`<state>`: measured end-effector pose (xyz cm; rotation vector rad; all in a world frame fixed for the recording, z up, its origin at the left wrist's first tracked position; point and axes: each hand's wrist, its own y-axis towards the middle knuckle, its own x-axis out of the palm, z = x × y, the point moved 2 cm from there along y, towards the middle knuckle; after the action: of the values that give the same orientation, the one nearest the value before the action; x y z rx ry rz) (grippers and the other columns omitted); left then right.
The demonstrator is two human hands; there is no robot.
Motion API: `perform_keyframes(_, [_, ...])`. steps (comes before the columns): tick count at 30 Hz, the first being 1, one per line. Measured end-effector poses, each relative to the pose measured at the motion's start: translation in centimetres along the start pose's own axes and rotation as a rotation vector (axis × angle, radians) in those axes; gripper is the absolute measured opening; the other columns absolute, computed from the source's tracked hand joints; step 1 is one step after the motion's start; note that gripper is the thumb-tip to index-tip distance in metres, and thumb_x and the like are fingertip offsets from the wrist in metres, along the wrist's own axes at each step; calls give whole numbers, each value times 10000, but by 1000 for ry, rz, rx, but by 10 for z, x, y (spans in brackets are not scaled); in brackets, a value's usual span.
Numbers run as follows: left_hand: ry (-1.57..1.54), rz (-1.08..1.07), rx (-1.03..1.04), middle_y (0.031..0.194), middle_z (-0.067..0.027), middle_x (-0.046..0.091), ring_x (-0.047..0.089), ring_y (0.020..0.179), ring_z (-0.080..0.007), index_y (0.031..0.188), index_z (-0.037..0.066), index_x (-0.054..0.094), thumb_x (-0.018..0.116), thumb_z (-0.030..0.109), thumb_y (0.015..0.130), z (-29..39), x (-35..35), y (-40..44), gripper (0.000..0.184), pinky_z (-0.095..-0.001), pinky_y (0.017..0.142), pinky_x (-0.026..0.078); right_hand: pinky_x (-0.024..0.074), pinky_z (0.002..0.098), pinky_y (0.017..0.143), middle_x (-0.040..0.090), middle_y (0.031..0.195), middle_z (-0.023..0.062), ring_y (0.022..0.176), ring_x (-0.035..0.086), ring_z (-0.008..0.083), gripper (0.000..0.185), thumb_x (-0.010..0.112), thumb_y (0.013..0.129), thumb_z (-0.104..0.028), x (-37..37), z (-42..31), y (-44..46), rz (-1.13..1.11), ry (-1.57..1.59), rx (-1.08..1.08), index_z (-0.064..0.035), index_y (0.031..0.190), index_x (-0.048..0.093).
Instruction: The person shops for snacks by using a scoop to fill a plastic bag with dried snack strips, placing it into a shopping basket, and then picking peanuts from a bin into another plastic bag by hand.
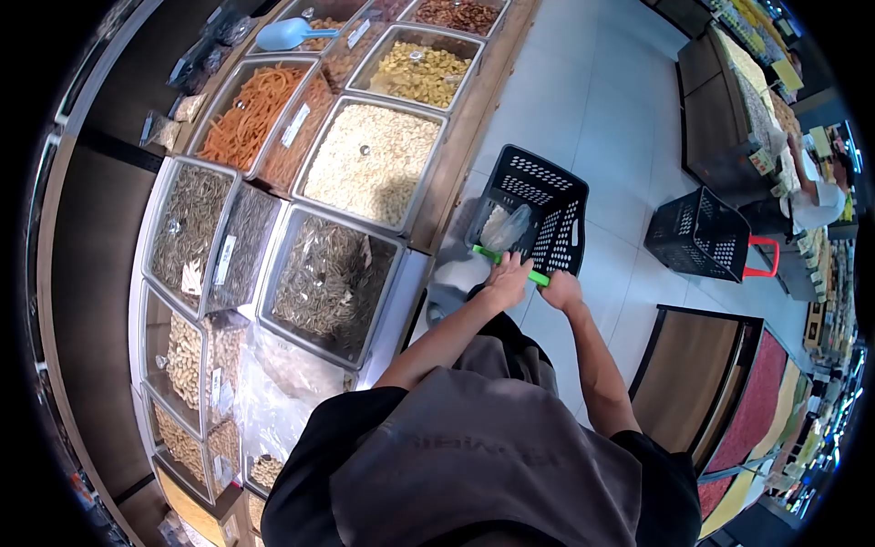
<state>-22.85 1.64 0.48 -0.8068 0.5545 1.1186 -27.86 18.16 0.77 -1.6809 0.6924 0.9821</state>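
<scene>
My left hand (508,277) is closed around the green handle (540,277) of a black rolling shopping basket (572,196). Gripping the right end of that same handle is my right hand (561,291), also closed. The basket stands upright on the floor in front of me, its sides full of round holes. Inside it lies a clear plastic bag (507,227) with pale contents that I cannot make out.
Left of me, lidded bins hold orange strips (251,114), white flakes (365,150), dark striped seeds (319,273) and peanuts (185,356). A blue scoop (283,35) rests above. Right stand another black basket (697,232), a person (816,201) and a grain display (752,401).
</scene>
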Motion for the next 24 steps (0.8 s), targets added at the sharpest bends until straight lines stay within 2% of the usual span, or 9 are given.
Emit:
perform_keyframes(3, [18,12,-80,1332,-195,415,389,1253,-395,1262,99,468,705,136,723,6,-17,31,589,-572,936,431,550,449,802,706,882,195,851,685,365,292,632,770,-324,-13,10,34,-21,66,-62,-93,911,743])
perform_keyframes(5, [17,-54,-133,1345,-189,401,381,1271,-396,1245,109,459,716,153,720,17,-24,52,586,-569,949,436,551,446,803,705,872,199,857,686,364,295,632,767,-314,-25,21,48,-3,61,-88,-65,885,738])
perform_keyframes(7, [54,19,-154,1346,-188,398,355,1306,-406,1247,107,455,713,158,729,15,-27,69,581,-571,974,429,552,446,801,704,871,202,854,688,363,302,636,765,-315,-34,27,67,18,65,-93,-51,872,736])
perform_keyframes(8, [36,-34,-151,1374,-199,381,328,1335,-419,1286,100,437,708,152,735,18,-28,84,616,-560,997,418,553,446,800,704,869,205,851,689,362,309,639,764,-315,-41,35,73,28,49,-87,-37,859,734])
perform_keyframes(12, [104,-11,-204,1383,-217,378,321,1341,-432,1334,87,414,707,153,736,19,-42,119,669,-542,1024,402,557,447,789,703,862,207,842,691,362,309,648,764,-313,-63,44,107,39,56,-125,-24,837,728])
perform_keyframes(14, [95,41,-137,1438,-248,339,295,1359,-457,1380,83,397,705,162,740,19,-45,134,715,-524,1064,368,561,448,776,704,851,204,830,694,360,289,653,768,-312,-72,51,120,95,67,-128,-39,825,729])
perform_keyframes(17, [121,21,-168,1454,-284,303,268,1363,-488,1414,85,358,706,202,737,13,-46,156,770,-521,1082,351,565,443,766,707,845,196,821,697,357,267,655,773,-311,-85,54,137,80,58,-136,-63,832,734])
perform_keyframes(24, [117,-11,-207,1442,-266,316,271,1366,-462,1434,85,344,713,203,732,13,-65,193,802,-520,1087,346,566,445,771,707,865,209,830,698,369,271,636,779,-280,-113,57,168,61,32,-155,-37,856,729])
